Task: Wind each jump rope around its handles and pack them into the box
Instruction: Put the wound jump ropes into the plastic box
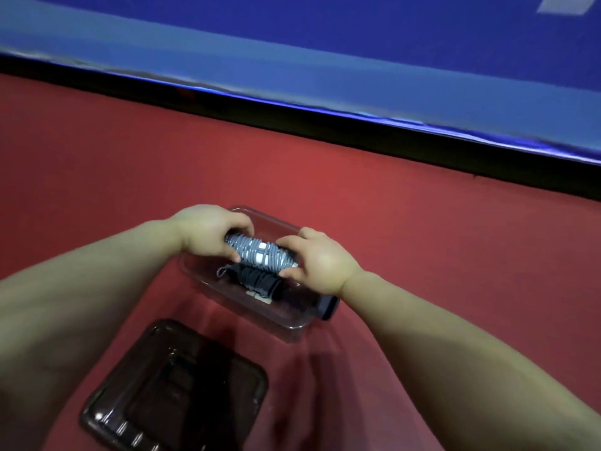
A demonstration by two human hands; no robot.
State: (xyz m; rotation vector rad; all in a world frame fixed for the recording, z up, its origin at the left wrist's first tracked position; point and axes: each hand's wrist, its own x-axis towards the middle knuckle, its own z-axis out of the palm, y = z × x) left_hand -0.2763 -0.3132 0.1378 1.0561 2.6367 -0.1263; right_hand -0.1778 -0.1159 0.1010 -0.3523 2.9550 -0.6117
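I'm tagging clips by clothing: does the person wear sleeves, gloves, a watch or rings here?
No. Both forearms are bare to the frame's edge, no sleeve in view. The left hand and the right hand are gloveless; no watch, bracelet or ring shows.

Left hand (pixel 208 234) and right hand (pixel 320 260) apparently grip the wound rope (pixel 260 253).
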